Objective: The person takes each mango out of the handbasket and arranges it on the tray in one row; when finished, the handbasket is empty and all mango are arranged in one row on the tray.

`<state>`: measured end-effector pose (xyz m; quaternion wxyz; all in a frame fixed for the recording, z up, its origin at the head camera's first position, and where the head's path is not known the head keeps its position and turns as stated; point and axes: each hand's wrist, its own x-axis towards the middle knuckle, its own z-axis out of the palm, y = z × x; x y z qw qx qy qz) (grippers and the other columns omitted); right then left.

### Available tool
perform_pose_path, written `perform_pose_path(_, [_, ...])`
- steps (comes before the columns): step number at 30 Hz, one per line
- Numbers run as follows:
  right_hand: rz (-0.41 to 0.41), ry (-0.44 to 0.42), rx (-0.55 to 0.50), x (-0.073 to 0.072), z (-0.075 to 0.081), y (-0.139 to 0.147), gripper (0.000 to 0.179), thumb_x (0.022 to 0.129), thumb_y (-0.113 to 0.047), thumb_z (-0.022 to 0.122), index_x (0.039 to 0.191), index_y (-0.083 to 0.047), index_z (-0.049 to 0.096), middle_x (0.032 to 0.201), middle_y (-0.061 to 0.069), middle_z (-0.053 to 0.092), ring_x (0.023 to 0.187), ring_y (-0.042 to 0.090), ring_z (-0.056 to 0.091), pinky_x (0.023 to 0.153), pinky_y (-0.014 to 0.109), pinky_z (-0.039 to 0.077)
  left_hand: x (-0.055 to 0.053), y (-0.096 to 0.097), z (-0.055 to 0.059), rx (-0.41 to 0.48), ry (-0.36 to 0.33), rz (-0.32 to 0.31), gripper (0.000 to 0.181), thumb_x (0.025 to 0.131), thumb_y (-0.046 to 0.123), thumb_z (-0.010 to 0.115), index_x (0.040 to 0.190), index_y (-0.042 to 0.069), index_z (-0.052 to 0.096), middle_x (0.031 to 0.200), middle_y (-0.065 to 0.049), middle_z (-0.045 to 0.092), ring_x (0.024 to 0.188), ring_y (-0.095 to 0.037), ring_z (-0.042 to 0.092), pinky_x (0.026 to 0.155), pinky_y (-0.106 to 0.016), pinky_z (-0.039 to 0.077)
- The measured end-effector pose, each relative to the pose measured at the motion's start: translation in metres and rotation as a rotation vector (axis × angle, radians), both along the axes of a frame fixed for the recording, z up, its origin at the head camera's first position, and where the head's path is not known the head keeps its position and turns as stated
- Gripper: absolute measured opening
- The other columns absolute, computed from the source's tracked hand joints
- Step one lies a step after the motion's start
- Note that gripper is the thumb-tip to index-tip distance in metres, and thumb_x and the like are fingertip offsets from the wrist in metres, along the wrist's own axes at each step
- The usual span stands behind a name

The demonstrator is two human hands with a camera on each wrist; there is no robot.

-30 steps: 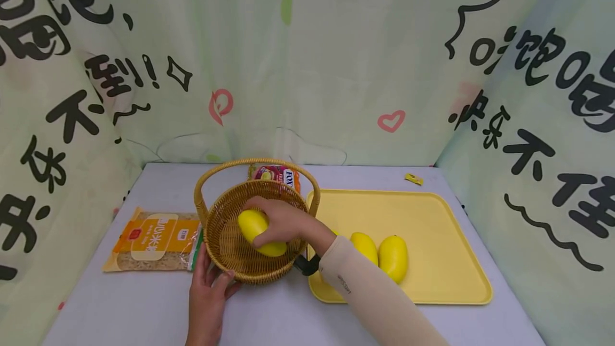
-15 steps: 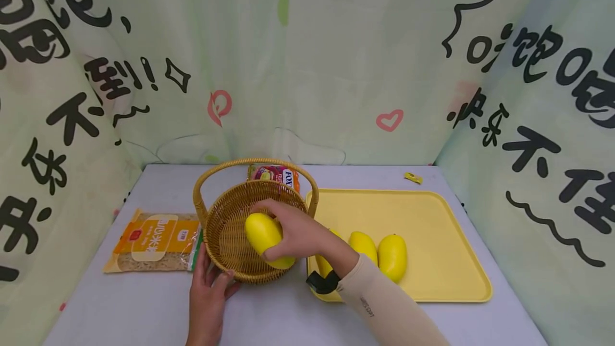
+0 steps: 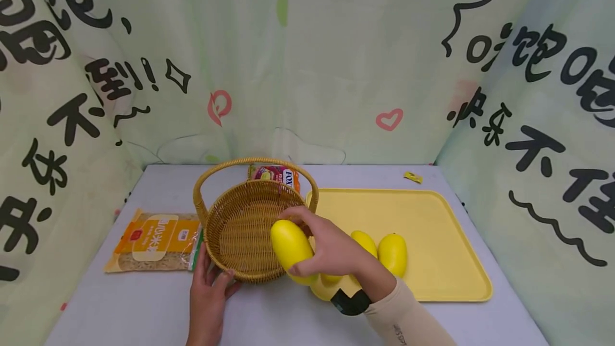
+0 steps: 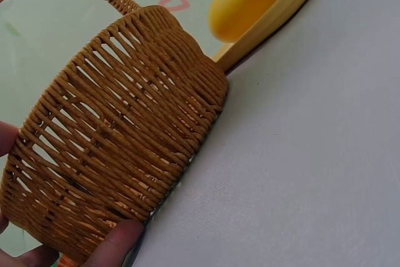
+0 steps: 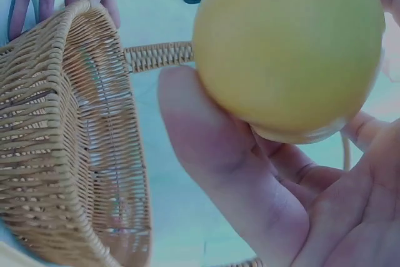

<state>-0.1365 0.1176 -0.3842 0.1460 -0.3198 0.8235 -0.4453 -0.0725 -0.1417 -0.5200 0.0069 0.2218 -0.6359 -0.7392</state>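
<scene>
My right hand (image 3: pixel 331 247) grips a yellow mango (image 3: pixel 291 250) over the right edge of the wicker basket (image 3: pixel 242 234). In the right wrist view the thumb presses the near side of the mango (image 5: pixel 287 48); other fingers are partly hidden behind it. My left hand (image 3: pixel 209 292) rests against the basket's front left side. In the left wrist view its spread fingers touch the woven wall (image 4: pixel 119 123). The basket stands on the table with its handle up, and its woven floor shows. Two mangoes (image 3: pixel 393 254) lie on the yellow tray (image 3: pixel 447 250), with part of another under my right hand.
Left of the basket lies a bag of grain (image 3: pixel 154 242) with an orange label. A purple and orange snack packet (image 3: pixel 276 174) is partly hidden behind the basket. A small yellow wrapper (image 3: pixel 412 178) lies behind the tray. Printed curtains enclose the table (image 3: pixel 144 308).
My right hand has carried the mango from inside the basket rightward and toward me, to its right rim. My left hand and the basket have stayed in place.
</scene>
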Motion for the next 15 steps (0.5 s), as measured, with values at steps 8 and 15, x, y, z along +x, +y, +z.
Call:
perform_pose_path(8, [-0.033, -0.013, -0.029, 0.014, -0.008, 0.028, 0.082, 0.074, -0.028, 0.081, 0.149, -0.026, 0.047, 0.129, -0.001, 0.063, 0.104, 0.021, 0.063, 0.084, 0.035, 0.058, 0.001, -0.001, 0.000, -0.001, 0.004, 0.011, 0.097, 0.100, 0.006, 0.055, 0.167, 0.051, 0.002, 0.179, 0.010, 0.005, 0.153, -0.031, 0.038, 0.094, -0.039, 0.063])
perform_pose_path(15, [-0.104, -0.056, -0.097, 0.024, -0.012, 0.055, 0.081, 0.075, -0.022, 0.081, 0.147, -0.022, 0.044, 0.125, 0.014, 0.056, 0.099, 0.023, 0.066, 0.074, 0.033, 0.063, 0.001, 0.001, 0.001, 0.007, 0.009, 0.003, 0.096, 0.101, 0.005, 0.054, 0.167, 0.052, 0.002, 0.179, 0.009, 0.005, 0.153, -0.030, 0.037, 0.094, -0.038, 0.063])
